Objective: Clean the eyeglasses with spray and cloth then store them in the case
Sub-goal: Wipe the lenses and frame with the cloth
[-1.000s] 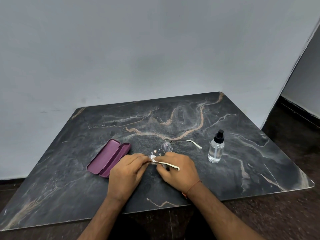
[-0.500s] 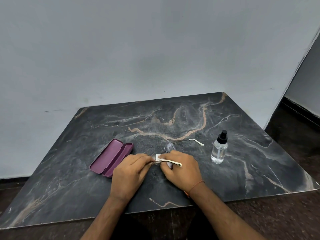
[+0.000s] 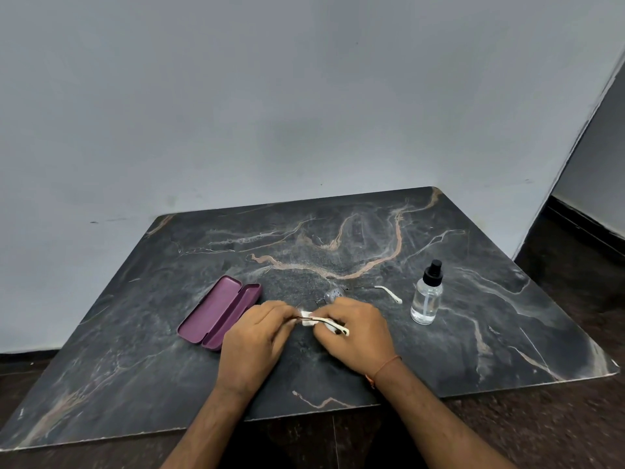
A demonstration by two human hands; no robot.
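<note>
Dark marble table (image 3: 473,333) with tan veins, set against a plain grey wall (image 3: 270,96); dark floor (image 3: 558,428) below. Open purple case (image 3: 220,313) lying flat, just left of the hands. Clear spray bottle (image 3: 426,294) upright, well right. Left hand (image 3: 257,336) and right hand (image 3: 355,333) close together, pinching a white cloth (image 3: 306,318) around the eyeglasses (image 3: 333,294); one temple trailing toward the bottle. Near lens hidden by fingers.
</note>
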